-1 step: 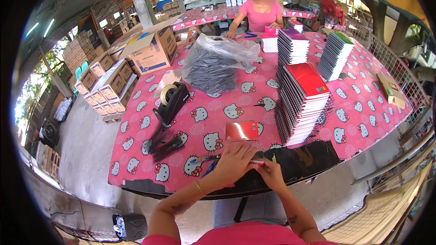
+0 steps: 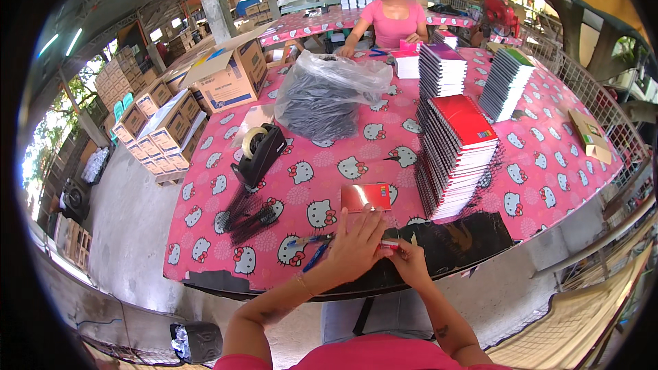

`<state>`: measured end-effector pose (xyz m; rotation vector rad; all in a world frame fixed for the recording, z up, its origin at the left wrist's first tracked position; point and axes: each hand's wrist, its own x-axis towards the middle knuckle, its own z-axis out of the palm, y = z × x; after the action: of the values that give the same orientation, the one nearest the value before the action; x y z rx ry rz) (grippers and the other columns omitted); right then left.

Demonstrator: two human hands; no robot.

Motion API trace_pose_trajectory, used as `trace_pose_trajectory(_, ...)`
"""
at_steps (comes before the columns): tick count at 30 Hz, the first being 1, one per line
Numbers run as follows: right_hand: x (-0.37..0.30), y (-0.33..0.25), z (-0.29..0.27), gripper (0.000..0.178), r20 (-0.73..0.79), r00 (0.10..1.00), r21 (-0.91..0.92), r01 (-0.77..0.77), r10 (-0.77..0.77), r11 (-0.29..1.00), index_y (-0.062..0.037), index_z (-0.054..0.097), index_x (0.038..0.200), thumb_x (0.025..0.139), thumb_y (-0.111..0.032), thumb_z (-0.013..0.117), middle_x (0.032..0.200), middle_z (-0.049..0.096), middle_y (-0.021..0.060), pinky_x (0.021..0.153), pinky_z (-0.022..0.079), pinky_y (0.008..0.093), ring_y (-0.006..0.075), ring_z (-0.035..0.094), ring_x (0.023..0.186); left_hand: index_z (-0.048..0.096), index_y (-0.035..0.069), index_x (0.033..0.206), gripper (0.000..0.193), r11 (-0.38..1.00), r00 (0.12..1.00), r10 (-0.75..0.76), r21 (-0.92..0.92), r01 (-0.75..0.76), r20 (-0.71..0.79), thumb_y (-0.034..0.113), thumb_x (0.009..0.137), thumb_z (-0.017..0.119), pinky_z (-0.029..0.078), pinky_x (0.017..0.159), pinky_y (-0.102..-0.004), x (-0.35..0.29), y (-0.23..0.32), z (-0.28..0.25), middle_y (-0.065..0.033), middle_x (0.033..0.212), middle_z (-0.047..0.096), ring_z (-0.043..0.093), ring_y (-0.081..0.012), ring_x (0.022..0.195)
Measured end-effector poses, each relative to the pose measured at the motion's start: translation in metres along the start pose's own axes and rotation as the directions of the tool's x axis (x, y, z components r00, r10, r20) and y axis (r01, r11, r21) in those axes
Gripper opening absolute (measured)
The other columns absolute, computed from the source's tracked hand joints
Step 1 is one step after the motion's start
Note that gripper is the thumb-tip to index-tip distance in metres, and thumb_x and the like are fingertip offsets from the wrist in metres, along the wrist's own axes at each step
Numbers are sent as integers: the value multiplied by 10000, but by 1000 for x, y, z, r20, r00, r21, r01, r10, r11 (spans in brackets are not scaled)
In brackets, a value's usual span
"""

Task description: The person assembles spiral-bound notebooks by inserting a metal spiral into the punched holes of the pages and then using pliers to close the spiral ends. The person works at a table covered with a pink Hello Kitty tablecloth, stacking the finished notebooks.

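Observation:
My left hand lies flat with its fingers stretched out, their tips at the near edge of a small red notebook. To its right, my right hand pinches the end of a red-edged notebook, which is mostly hidden beneath the left hand. Blue-handled pliers lie beside my left wrist, partly covered. A tall stack of red spiral notebooks stands right of the hands. Left of them, black wire spirals lie in a loose pile.
A black tape dispenser and a plastic bag of dark spirals stand farther off on the pink table cover. Purple and green notebook stacks rise behind. A co-worker sits across; an open carton is at left.
My left hand has slid slightly forward, its fingertips now reaching the lying red notebook. More of the blue plier handle shows. The right hand keeps its pinch.

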<state>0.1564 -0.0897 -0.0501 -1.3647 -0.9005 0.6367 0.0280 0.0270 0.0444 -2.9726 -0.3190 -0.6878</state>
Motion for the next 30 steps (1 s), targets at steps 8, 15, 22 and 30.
trace_pose_trajectory(8, -4, -13, 0, 197, -27, 1000, -72, 5, -7, 997, 16, 685, 1081, 891, -36, 677, 790, 691, 52, 643, 480, 249, 60, 572, 716, 406, -35, 1435, 768, 997, 996, -54, -60, 59, 73, 562, 955, 456, 159, 1141, -620, -20, 16, 27, -226, 1506, 376, 322, -355, 1432)
trace_pose_trajectory(15, 5, 8, -8, 188, -1, 1000, -187, -23, 23, 982, 19, 686, 1049, 892, -85, 700, 676, 620, 70, 573, 436, 261, 60, 483, 629, 536, 31, 1328, 495, 993, 997, -67, -100, 63, -38, 363, 961, 558, 214, 1142, -583, -12, 10, 30, -132, 1346, 557, 491, -277, 1303)
trace_pose_trajectory(22, 10, -10, -7, 232, 38, 998, -135, 61, -56, 989, 14, 668, 1103, 876, -33, 683, 735, 632, 95, 583, 452, 271, 77, 500, 636, 584, 93, 1236, 385, 951, 996, 4, -310, 23, 87, 308, 921, 639, 198, 1138, -616, 7, -8, 9, -77, 1245, 614, 594, -267, 1147)
trace_pose_trajectory(30, 9, 9, -9, 161, 23, 996, -144, 85, -83, 986, 34, 655, 1006, 880, -64, 678, 678, 598, 131, 558, 433, 291, 100, 481, 594, 549, 64, 1327, 463, 988, 992, -65, -149, 50, -104, 341, 956, 577, 177, 1141, -622, -11, 18, 27, -118, 1310, 579, 542, -295, 1235)
